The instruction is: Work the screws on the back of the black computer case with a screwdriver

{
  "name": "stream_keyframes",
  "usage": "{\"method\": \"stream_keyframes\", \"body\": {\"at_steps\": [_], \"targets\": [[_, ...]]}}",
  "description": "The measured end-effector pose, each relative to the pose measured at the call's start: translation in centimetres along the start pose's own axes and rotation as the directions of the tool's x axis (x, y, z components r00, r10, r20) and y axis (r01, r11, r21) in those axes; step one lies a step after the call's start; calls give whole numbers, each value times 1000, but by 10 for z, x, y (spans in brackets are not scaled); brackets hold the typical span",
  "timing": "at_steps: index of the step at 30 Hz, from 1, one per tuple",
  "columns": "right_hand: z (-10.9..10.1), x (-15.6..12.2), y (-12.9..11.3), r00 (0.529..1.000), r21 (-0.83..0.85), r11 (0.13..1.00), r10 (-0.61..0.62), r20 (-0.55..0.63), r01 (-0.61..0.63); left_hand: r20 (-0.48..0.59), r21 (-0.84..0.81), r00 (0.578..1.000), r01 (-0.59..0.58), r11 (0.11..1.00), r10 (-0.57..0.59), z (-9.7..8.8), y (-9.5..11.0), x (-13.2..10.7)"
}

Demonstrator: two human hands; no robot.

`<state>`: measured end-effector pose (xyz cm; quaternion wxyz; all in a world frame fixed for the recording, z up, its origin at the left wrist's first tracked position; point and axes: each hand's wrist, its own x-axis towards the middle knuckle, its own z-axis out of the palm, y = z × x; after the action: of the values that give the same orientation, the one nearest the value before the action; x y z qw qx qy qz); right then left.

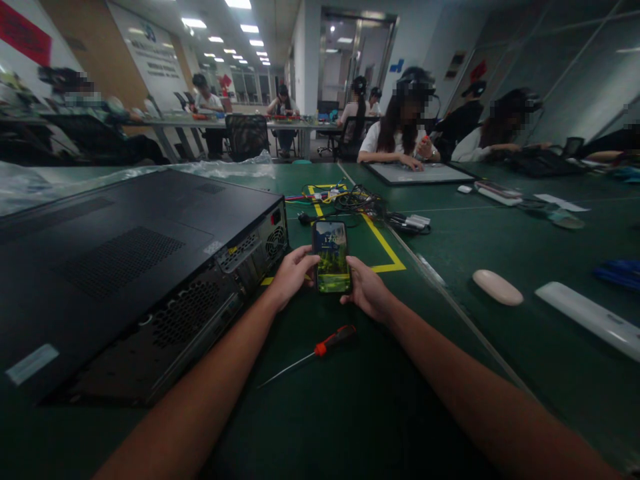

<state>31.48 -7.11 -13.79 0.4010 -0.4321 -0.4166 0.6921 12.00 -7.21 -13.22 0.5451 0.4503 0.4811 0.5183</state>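
Observation:
A smartphone (331, 256) with a lit screen showing a green picture is held above the green table mat (360, 400). My left hand (293, 275) grips its left edge, fingers curled around it. My right hand (367, 291) holds its right lower edge, thumb on the side. A screwdriver (320, 349) with a red and black handle lies on the mat just below the hands, shaft pointing left. A black computer case (130, 267) lies flat to the left, its rear panel next to my left hand.
Yellow tape (387, 252) marks a square on the mat, with a tangle of cables (360, 200) behind it. A white mouse (497, 287) and white keyboard (590, 319) lie at the right. Several people sit working at tables beyond. Plastic wrap (235, 167) lies behind the case.

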Motion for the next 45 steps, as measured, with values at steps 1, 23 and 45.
{"method": "stream_keyframes", "body": {"at_steps": [1,23,45], "targets": [[1,-1,0,1000,-6,1000,2,12,-2,-4,2,1000,9,1000,-9,0,0,0],[-2,-3,10,996,-102,991,-87,23,89,-35,121,990,-135,983,140,-4,-11,9],[0,-9,8,983,14,991,-134,127,133,-17,116,982,-186,976,189,-2,-13,8]]}}
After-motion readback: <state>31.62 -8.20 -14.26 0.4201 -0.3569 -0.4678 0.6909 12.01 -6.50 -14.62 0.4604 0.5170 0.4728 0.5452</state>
